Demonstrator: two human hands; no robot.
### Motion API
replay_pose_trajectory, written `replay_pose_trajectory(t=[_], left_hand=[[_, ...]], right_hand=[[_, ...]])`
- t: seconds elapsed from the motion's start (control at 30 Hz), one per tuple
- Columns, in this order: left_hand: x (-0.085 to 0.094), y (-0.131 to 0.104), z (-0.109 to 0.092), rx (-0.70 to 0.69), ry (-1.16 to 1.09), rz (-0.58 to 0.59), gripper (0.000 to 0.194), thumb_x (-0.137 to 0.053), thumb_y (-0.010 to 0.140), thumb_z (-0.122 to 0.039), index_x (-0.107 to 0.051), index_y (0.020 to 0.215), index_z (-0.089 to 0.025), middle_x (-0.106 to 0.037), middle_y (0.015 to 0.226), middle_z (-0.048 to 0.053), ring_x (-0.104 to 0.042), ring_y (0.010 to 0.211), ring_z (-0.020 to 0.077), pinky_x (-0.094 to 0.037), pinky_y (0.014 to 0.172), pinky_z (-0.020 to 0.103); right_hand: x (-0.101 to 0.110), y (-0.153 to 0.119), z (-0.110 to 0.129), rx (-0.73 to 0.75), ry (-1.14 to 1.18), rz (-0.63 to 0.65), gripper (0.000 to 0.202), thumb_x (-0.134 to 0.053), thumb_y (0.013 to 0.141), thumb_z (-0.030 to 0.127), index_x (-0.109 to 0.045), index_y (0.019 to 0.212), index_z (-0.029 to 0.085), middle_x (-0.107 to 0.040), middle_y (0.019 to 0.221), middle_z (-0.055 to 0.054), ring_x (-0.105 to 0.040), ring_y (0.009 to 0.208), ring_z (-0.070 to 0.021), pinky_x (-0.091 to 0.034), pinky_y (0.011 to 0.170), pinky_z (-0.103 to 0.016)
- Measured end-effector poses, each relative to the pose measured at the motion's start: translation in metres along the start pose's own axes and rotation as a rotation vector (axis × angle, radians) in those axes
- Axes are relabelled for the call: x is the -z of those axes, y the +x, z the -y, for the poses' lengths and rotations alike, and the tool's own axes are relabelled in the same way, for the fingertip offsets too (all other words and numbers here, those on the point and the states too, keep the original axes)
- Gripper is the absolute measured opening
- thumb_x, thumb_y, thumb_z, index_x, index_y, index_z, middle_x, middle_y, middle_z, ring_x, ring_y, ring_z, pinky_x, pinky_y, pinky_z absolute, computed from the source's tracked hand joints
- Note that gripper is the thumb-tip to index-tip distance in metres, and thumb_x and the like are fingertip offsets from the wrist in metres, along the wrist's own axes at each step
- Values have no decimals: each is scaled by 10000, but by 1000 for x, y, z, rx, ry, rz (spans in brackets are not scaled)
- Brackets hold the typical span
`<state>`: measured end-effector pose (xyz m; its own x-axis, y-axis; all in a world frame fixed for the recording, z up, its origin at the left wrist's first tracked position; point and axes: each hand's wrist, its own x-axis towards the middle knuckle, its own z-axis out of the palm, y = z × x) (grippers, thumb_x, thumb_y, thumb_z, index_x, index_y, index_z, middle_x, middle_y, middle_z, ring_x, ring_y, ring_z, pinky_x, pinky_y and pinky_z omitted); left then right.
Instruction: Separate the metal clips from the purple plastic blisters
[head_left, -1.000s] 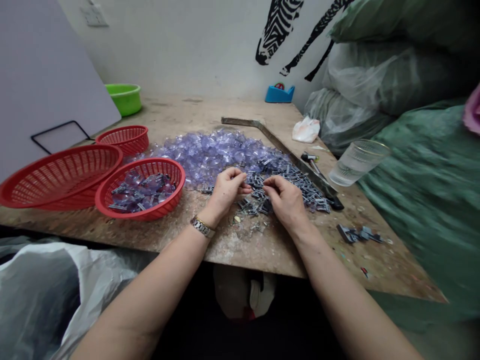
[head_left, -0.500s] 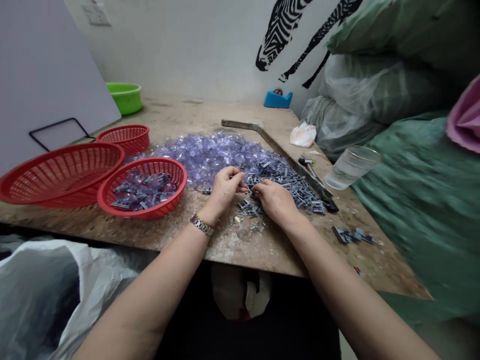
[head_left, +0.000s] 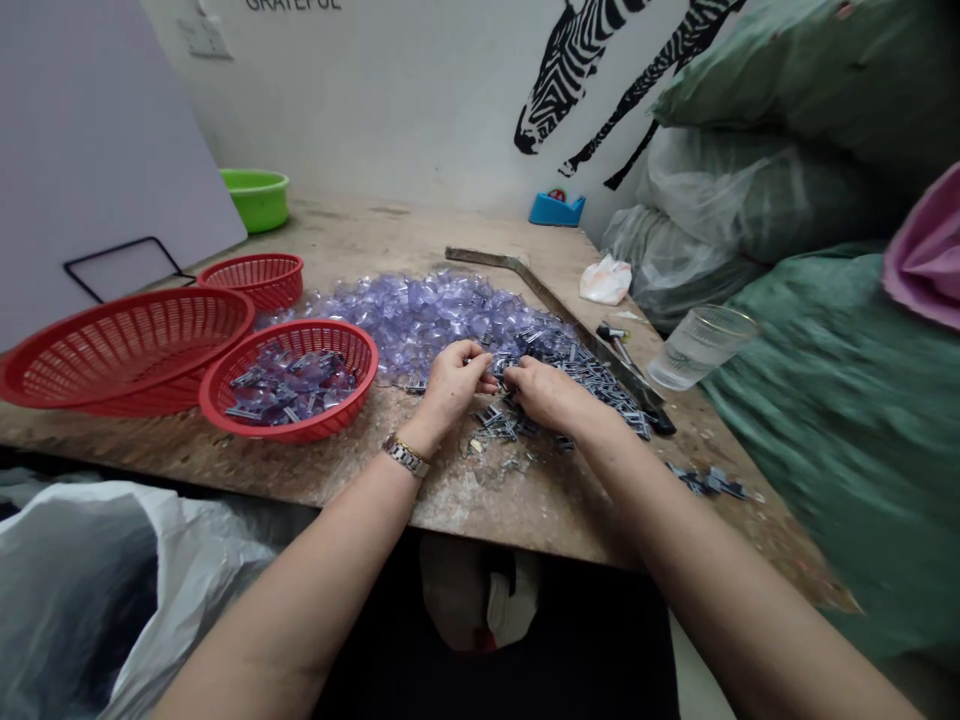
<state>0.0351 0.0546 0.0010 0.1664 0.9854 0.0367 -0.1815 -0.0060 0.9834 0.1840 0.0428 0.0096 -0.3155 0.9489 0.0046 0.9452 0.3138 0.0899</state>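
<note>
Right grip (head_left: 546,396) curls by slim, dark-gray, bar-like pieces (head_left: 602,382).

A: Can it be seen what is between the fingers of the left hand (head_left: 450,385)?
B: It cannot be told; it is too small and partly covered by the fingers. Some of the dark pieces (head_left: 592,375) are hidden by the right hand (head_left: 551,395).
A: And at the far side?
B: The green basin (head_left: 259,205) is partly hidden by the white board (head_left: 112,120), and the zebra picture (head_left: 566,85) is cut by the top edge.
A: What else is cut?
B: The pink bundle (head_left: 930,255), at right, and the white bag (head_left: 184,570), at near left.
</note>
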Motion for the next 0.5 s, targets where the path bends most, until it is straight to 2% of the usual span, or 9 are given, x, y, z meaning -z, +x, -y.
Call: replay_pose_trajectory(t=[0.17,0.3,0.4,0.5], left_hand=[[0,0,2,12,-15,9,158,-595,794,-153,-494,673,-143,-521,541,-52,-579,488,67,-534,518,179],[0,0,2,29,-11,15,141,-567,804,-138,-491,686,-142,-529,538,-51,-581,480,67,-527,513,174],[0,-1,2,40,-18,23,131,-554,809,-121,-494,693,-139,-537,552,-47,-593,494,66,-525,521,169],[-1,-3,2,58,-22,40,127,-570,807,-136,-501,701,-139,-554,560,-36,-597,506,68,-519,523,162]], right_hand=[[-3,-1,-8,56,112,-39,153,-549,786,88,-647,863,177,-627,868,-82,-607,751,-192,-412,675,-275],[-8,-7,-13,88,217,-76,153,-549,774,87,-634,876,162,-635,851,-70,-592,799,-190,-417,718,-269],[-13,-14,-15,33,323,-125,114,-610,767,135,-646,874,154,-647,888,-77,-591,831,-184,-426,762,-276],[-16,-21,-17,-83,496,-204,50,-646,730,152,-636,773,173,-652,811,-42,-588,785,-171,-430,741,-283]])
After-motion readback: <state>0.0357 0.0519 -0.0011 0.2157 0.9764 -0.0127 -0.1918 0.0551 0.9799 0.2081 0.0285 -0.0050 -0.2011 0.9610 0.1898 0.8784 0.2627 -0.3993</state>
